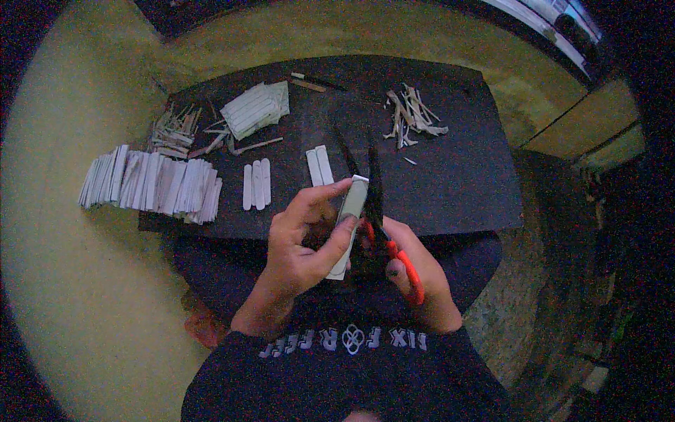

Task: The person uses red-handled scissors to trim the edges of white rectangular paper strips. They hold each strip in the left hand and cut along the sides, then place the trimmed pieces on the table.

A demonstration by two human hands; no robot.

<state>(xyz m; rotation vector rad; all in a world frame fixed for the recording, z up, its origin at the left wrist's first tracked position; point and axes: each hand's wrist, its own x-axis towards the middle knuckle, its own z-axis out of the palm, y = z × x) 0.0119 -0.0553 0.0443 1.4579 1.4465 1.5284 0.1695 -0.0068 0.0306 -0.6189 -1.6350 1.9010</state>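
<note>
Dk shirt (337,383), strip (356,199) in L hand (299,243), scissors (377,207) R hand (427,271)

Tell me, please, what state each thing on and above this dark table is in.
Left hand, closed on a pale strip
Pale strip, held slanting
Right hand, closed around the handles of the scissors
Scissors, blades apart
Three round-ended sticks, lying side by side
Two pale strips, lying side by side
Long row of strips, packed together
Pale sheets, loosely piled
Scraps, heaped loosely
</note>
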